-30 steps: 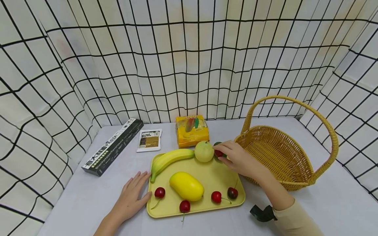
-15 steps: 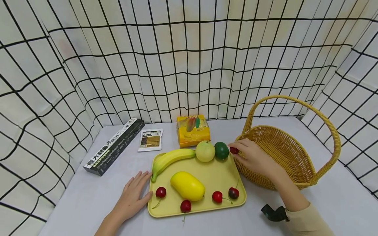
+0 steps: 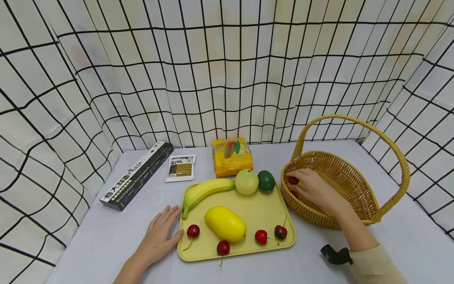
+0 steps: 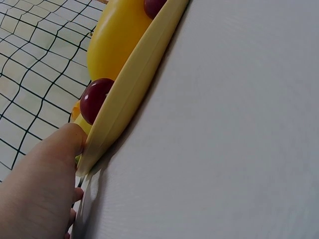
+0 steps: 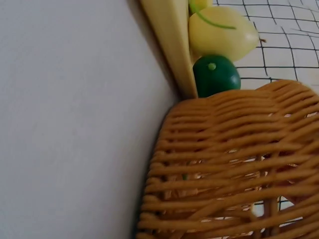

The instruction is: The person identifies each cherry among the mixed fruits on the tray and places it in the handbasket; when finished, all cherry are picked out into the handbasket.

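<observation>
The left hand (image 3: 157, 238) lies loose on the desk (image 3: 103, 240), fingers out, thumb touching the yellow tray (image 3: 260, 213). A cherry (image 3: 193, 231) sits just past that thumb. The right hand (image 3: 313, 188) is in the basket (image 3: 349, 185) and pinches a red fruit (image 3: 293, 180). Between the two hands, well apart, a banana (image 3: 205, 193) and a big yellow fruit (image 3: 225, 223) are on the tray.

And there's "PASTA" beside Chinese characters on the long black-and-white box (image 3: 137, 176), "Blackpepperflavorsauce" running along its dark side, while the lettering on the small sachet (image 3: 181, 168) and yellow packet (image 3: 232, 158) is too small to read!
</observation>
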Tool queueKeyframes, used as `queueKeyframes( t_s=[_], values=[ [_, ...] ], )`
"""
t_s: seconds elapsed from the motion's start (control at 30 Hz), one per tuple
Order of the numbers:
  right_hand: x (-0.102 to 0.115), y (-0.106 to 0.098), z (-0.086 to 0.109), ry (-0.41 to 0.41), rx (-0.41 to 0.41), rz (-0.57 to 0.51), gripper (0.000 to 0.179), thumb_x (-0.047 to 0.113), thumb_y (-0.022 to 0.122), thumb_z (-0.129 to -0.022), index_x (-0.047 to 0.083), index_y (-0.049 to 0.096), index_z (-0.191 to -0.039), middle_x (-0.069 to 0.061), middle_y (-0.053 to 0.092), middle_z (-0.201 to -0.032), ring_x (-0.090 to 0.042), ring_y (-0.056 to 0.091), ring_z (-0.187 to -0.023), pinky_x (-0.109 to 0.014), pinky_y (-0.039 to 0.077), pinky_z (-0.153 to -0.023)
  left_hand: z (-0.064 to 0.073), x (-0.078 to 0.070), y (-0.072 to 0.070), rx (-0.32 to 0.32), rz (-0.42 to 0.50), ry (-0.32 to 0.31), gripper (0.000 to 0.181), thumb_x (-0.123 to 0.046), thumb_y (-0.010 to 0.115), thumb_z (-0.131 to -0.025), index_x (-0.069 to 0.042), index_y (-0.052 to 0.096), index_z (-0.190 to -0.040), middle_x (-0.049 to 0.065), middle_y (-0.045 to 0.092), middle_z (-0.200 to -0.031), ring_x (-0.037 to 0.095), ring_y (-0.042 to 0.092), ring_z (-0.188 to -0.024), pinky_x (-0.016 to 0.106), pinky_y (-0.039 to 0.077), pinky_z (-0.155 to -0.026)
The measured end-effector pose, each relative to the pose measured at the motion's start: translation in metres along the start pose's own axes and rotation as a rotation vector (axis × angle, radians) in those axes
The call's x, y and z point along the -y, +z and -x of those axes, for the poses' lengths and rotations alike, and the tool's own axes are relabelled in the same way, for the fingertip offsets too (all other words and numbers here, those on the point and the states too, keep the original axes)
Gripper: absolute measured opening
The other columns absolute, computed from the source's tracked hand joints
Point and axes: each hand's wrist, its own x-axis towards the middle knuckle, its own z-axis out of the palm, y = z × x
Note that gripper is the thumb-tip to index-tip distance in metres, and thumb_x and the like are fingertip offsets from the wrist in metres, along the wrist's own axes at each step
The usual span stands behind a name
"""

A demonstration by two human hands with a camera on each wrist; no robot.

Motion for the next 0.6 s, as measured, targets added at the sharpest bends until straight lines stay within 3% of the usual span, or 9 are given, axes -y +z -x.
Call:
queueKeyframes(
  t_s=[0.2, 0.4, 0.6],
  values=[
    [-0.01, 0.004, 0.001, -0.002, 0.032, 0.014, 0.035, -0.001, 0.069, -0.078, 0.0, 0.061, -0.112, -0.012, 0.062, -0.1, -0.027, 0.056, -0.094, -0.042, 0.05, -0.079, 0.0, 0.0, -0.001, 0.021, 0.003, -0.019, 0.06, -0.032, 0.059, -0.086, -0.008, 0.039, -0.138, 0.013, 0.037, -0.141, 0.035, 0.023, -0.133, 0.053, 0.013, -0.106],
    [-0.015, 0.008, -0.003, -0.002, 0.126, -0.03, 0.03, -0.003, 0.066, -0.079, 0.0, 0.061, -0.108, -0.007, 0.062, -0.093, -0.021, 0.058, -0.086, -0.036, 0.051, -0.073, 0.0, 0.001, -0.001, 0.026, -0.006, -0.021, 0.061, -0.032, 0.059, -0.086, -0.008, 0.039, -0.138, 0.013, 0.037, -0.141, 0.035, 0.023, -0.133, 0.053, 0.013, -0.106],
    [-0.019, 0.015, -0.004, -0.083, 0.13, -0.036, 0.028, -0.007, 0.065, -0.078, 0.001, 0.062, -0.105, -0.007, 0.062, -0.093, -0.019, 0.059, -0.084, -0.032, 0.052, -0.07, -0.001, 0.0, -0.001, 0.034, -0.001, -0.028, 0.061, -0.033, 0.059, -0.087, -0.009, 0.038, -0.139, 0.013, 0.037, -0.142, 0.034, 0.022, -0.134, 0.053, 0.013, -0.106]
  ],
)
